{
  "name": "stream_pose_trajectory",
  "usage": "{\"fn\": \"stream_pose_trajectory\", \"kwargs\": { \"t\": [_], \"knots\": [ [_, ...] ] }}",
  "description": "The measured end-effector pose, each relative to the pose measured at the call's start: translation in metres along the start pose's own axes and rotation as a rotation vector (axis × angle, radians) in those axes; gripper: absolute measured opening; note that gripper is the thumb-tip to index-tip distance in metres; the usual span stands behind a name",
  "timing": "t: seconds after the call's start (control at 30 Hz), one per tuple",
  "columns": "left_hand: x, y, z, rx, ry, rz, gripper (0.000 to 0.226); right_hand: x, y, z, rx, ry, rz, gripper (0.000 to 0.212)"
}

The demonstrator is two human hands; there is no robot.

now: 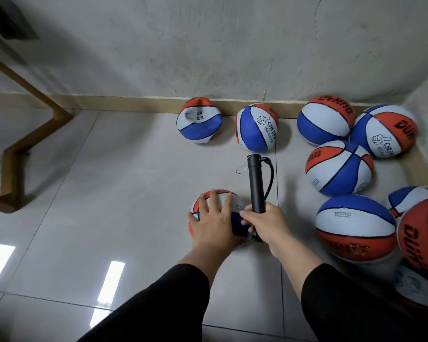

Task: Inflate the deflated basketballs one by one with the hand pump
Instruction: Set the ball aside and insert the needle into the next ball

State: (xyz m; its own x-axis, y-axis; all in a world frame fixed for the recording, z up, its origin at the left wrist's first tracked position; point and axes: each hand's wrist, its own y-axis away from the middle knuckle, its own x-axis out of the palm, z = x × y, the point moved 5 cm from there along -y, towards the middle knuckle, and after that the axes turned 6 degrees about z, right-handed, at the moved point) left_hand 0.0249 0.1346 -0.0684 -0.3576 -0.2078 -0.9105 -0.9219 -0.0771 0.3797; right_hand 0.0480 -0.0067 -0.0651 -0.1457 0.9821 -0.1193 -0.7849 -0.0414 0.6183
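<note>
Right grip (262, 222) clasps pump (255, 183) beside left-pressed ball (223, 201).

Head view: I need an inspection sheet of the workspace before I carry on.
Surface: glossy tiled floor, light reflections.
Job's things: black hand pump; small ball beside it; two deflated balls against the skirting; rounder balls clustered right.
Clutter: nothing seen.
Hands: left hand spread flat on the small ball; right hand grips the pump.
Cables: pump hose looped alongside the barrel.
Surroundings: plaster wall, wooden frame left.
</note>
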Motion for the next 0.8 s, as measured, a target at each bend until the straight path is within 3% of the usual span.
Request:
{"fn": "stream_pose_trajectory", "kwargs": {
  "t": [0.23,0.4,0.67,0.8],
  "knots": [
    [-0.002,-0.001,0.003,0.009,0.012,0.009,0.105,0.004,-0.003,0.004,-0.020,0.117,0.023,0.014],
    [-0.007,0.002,0.010,0.038,0.039,0.032,0.105,0.011,0.000,0.004,-0.107,0.191,-0.057,0.004],
    [-0.008,0.012,0.018,0.126,0.048,0.025,0.105,0.012,0.018,-0.001,-0.132,0.340,-0.132,0.019],
    [-0.005,0.014,0.021,0.148,0.023,0.061,0.108,0.007,0.034,-0.005,-0.155,0.326,-0.174,0.010]
  ]
}}
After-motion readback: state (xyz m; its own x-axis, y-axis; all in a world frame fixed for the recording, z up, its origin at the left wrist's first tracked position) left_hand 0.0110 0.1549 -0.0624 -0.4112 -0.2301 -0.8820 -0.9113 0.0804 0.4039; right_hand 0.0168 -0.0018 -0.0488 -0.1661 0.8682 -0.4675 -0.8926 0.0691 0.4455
